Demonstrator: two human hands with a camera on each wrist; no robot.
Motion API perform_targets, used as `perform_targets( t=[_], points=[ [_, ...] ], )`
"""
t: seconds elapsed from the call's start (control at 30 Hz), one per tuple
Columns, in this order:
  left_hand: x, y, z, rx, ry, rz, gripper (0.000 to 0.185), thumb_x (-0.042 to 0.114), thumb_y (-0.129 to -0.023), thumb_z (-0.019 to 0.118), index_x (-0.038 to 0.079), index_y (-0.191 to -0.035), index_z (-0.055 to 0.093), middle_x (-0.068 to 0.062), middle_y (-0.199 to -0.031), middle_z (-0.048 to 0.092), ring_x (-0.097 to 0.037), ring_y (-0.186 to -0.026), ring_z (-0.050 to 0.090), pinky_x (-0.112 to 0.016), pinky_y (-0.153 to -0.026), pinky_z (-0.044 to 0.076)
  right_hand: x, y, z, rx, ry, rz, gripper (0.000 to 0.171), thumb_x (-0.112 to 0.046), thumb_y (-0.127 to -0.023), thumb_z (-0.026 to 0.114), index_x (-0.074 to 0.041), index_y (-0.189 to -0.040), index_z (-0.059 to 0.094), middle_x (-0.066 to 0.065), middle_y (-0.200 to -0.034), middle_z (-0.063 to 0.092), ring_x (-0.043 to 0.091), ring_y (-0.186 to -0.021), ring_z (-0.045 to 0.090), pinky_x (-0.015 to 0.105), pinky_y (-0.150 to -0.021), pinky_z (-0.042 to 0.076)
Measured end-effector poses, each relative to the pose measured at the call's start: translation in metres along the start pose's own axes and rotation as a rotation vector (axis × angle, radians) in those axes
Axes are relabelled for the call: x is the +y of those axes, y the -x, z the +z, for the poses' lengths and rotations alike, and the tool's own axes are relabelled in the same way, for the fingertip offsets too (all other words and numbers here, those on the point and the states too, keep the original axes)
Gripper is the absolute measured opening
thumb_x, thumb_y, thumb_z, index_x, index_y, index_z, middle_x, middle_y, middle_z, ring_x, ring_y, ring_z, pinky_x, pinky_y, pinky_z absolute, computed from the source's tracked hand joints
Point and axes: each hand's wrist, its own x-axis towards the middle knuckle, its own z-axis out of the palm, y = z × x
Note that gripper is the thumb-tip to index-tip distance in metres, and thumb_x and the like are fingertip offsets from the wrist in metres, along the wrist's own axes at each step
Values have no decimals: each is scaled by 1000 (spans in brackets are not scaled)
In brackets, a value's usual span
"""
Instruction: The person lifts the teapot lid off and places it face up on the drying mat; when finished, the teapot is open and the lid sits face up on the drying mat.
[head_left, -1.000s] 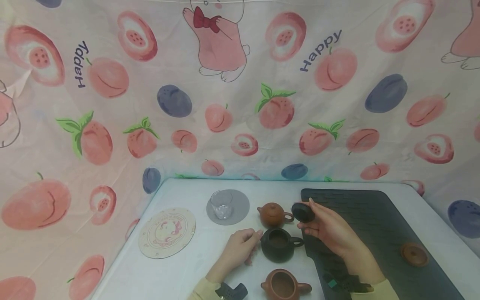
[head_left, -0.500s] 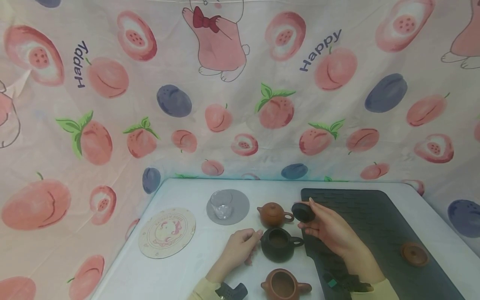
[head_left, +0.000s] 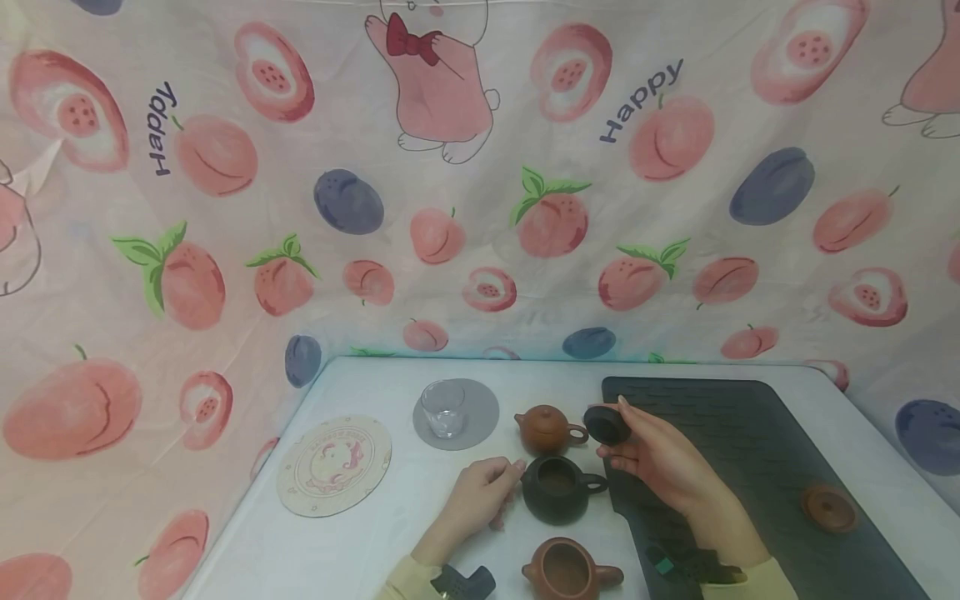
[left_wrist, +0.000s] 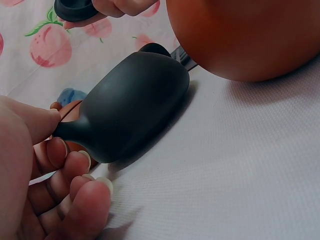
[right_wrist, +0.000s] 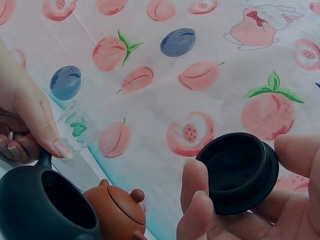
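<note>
A black teapot (head_left: 551, 510) without its lid stands on the white table, its mouth uncovered. My left hand (head_left: 480, 497) pinches its spout between thumb and forefinger, the other fingers curled below, as the left wrist view shows. In my right hand (head_left: 663, 458) is a round black lid (right_wrist: 239, 167), held by its edge, with the hollow underside facing the right wrist camera. It hangs above the tray's left edge, apart from the pot. Behind the black teapot sits a small brown teapot (head_left: 543, 430) with its lid on. Nearer stands a lidless reddish-brown teapot (head_left: 542, 570).
A dark slatted tea tray (head_left: 720, 417) covers the table's right side, with a brown lid (head_left: 829, 509) on it. At the back left a clear glass cup (head_left: 444, 408) stands on a grey round mat (head_left: 482, 417). A patterned round mat (head_left: 334, 467) lies further left.
</note>
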Motion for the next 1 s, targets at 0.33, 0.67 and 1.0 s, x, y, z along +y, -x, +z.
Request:
perform_targets(
  t=[0.33,0.67,1.0],
  points=[
    [2,0,0,-2,3,-6,50,49,-106,53,11,-73,58,3,-58,53,-10,-39,51,-25,-43,42,1,0,0,12,11,7,41,-43,-111,45,-14,-135,62,7,-121,63,17,-91,70,33,-83,55],
    [2,0,0,5,15,-7,49,48,-106,54,11,-73,58,3,-58,53,-11,-39,52,-26,-43,42,0,0,0,-9,0,-8,39,-42,-111,44,-16,-134,64,6,-120,64,17,-91,70,33,-83,55],
    [-1,1,1,14,25,-3,52,53,-104,53,11,-74,59,4,-59,53,-9,-39,51,-26,-43,45,0,1,0,10,24,11,45,-42,-111,45,-10,-140,59,5,-123,65,17,-92,70,34,-84,55]
  ],
)
